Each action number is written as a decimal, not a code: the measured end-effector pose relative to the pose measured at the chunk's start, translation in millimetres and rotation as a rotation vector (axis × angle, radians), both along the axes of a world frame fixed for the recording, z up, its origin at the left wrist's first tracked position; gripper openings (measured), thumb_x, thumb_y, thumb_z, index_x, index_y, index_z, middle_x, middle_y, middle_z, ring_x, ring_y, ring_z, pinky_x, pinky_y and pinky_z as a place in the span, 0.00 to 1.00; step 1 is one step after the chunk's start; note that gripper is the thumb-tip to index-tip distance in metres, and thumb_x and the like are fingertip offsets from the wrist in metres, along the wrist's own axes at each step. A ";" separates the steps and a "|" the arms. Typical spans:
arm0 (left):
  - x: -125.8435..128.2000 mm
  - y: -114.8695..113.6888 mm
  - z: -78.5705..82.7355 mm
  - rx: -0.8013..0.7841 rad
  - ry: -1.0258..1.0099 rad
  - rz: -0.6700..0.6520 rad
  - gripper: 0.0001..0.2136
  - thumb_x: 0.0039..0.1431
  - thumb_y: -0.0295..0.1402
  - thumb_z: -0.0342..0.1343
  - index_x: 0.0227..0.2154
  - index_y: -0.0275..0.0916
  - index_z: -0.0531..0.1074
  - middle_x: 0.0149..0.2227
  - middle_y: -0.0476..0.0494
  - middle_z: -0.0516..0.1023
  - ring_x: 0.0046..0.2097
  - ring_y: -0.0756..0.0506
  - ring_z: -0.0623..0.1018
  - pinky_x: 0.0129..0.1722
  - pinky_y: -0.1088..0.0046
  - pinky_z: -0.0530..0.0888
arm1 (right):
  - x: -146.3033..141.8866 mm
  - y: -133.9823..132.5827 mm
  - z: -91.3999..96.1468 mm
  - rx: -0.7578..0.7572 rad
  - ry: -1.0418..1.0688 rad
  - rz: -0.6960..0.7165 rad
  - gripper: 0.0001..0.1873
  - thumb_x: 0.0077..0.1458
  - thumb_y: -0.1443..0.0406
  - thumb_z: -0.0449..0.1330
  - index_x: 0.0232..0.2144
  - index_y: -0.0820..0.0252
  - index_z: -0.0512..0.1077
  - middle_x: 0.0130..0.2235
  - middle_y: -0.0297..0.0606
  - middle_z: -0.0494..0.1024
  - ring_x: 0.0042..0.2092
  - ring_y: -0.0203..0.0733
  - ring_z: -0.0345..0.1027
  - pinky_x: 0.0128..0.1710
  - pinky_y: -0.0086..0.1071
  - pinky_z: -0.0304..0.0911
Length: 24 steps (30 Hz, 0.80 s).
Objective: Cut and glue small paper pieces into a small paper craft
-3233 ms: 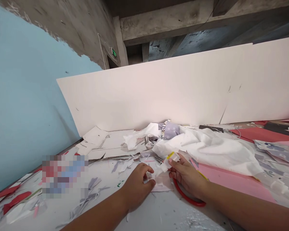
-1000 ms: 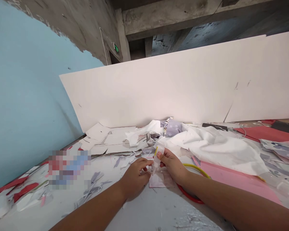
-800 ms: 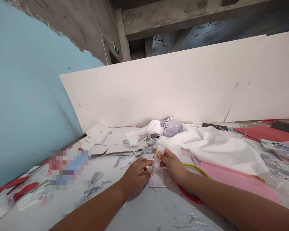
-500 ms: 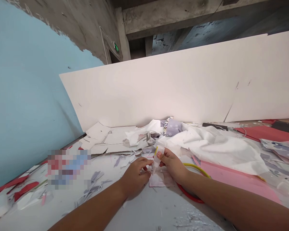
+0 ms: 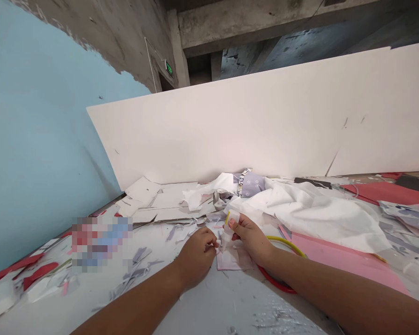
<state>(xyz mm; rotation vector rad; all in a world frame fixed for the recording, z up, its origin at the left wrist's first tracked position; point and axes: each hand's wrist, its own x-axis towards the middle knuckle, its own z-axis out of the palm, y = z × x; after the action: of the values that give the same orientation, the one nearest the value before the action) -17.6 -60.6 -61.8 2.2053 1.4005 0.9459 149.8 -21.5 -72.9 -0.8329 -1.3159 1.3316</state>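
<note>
My right hand [image 5: 249,235] grips a small white glue bottle [image 5: 232,221] with a yellow strip along its side, tilted so its narrow tip points down. Beneath the tip lies a small pale pink piece of paper [image 5: 230,261]. Close by on the left, my left hand [image 5: 197,253] has its fingers curled, thumb against forefinger. A tiny whitish bit shows at those fingertips, too small to name. Under my right forearm runs a ring-shaped cord or hoop, yellow [image 5: 288,244] on one stretch and red on another.
Crumpled white cloth or sheet [image 5: 310,214] and a lilac patterned bundle [image 5: 253,184] lie at the back. Torn cardboard [image 5: 164,197] is behind my left hand. Pink sheets [image 5: 349,260], red sheets [image 5: 391,191] and paper scraps [image 5: 136,265] cover the table sides. A white board [image 5: 247,125] stands behind.
My left fingers have drawn in from a looser reach into a tighter curl beside the bottle's tip. The bottle and my right hand have barely shifted.
</note>
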 end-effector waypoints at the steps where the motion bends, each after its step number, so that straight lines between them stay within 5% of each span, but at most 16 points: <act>1: 0.3 -0.4 0.5 -0.005 0.007 -0.016 0.09 0.44 0.20 0.45 0.21 0.39 0.68 0.32 0.48 0.70 0.34 0.49 0.70 0.37 0.74 0.67 | 0.1 0.2 -0.1 0.001 0.000 -0.002 0.16 0.46 0.52 0.59 0.27 0.59 0.67 0.26 0.32 0.68 0.29 0.35 0.58 0.30 0.30 0.56; 24: -0.4 0.1 0.0 -0.023 0.103 -0.059 0.11 0.45 0.21 0.45 0.23 0.39 0.72 0.33 0.45 0.71 0.38 0.47 0.70 0.41 0.72 0.67 | 0.2 -2.4 1.0 0.000 -0.013 -0.011 0.17 0.45 0.51 0.59 0.27 0.59 0.66 0.25 0.31 0.68 0.27 0.35 0.57 0.30 0.31 0.55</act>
<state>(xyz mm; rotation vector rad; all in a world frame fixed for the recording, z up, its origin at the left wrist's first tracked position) -18.0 -60.5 -61.9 2.2945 1.3752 0.8025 150.0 -24.0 -71.9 -0.8498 -1.3196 1.3195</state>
